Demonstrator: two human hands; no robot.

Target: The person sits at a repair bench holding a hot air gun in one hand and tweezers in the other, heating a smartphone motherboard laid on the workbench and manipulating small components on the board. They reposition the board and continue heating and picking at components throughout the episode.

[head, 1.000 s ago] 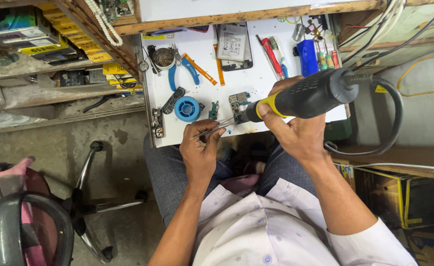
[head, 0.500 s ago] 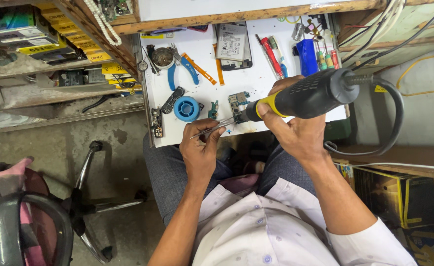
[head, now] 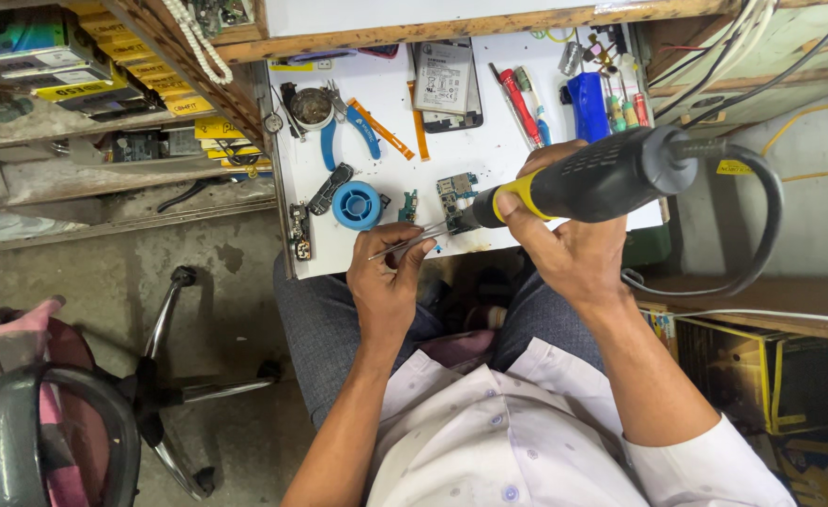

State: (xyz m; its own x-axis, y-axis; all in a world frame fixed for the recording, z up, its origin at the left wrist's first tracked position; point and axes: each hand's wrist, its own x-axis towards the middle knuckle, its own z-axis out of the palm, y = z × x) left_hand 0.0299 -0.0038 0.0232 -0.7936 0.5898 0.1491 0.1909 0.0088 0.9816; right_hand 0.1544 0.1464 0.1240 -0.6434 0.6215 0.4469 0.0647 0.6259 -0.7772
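Observation:
My right hand [head: 564, 244] grips a black hot-air tool with a yellow collar [head: 592, 178], its nozzle aimed at a small green circuit board [head: 456, 188] on the white worktop [head: 498, 150]. My left hand [head: 386, 282] pinches metal tweezers [head: 409, 241], their tips reaching toward the same board. A thick black cable [head: 761, 225] loops from the tool's rear end.
On the worktop lie a blue solder reel [head: 357, 205], blue-handled pliers [head: 348, 131], a phone with its back open [head: 445, 83], a red screwdriver [head: 520, 103] and a blue bottle [head: 588, 103]. Shelves with boxes [head: 48, 66] stand left. An office chair [head: 57, 413] sits at lower left.

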